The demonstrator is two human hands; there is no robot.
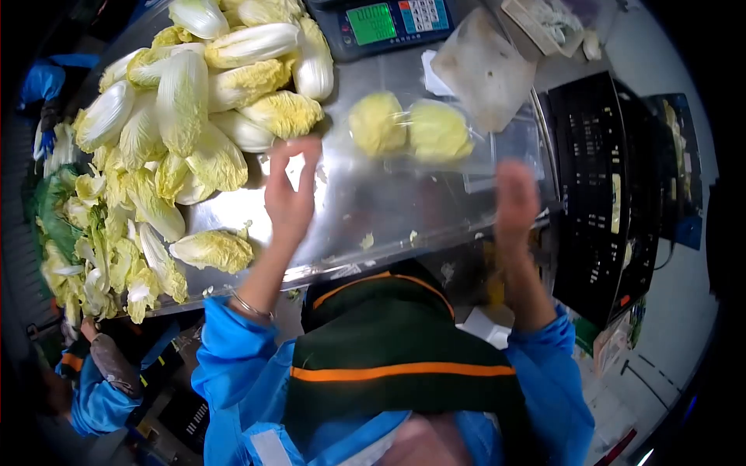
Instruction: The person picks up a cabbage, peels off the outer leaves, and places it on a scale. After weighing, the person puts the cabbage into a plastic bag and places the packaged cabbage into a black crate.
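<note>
Two pale yellow-green napa cabbages [441,132] lie side by side on the steel table, with a hazy, shiny look around them like clear plastic film. My left hand [289,190] is raised to the left of them, its thumb and fingers curled into a loop with the tips together. Whatever may be pinched there is too faint to make out. To the right of the cabbages is my right hand [516,202], upright and smeared by motion, so its fingers cannot be read. Near my left hand is a heap of napa cabbages [183,101].
A scale [381,23] with a green display stands at the back. Right of it are a translucent plastic sheet [486,70] and a white basket [548,27]. A black crate [594,194] stands beyond the table's right edge. Another person's blue sleeve [105,400] shows at lower left.
</note>
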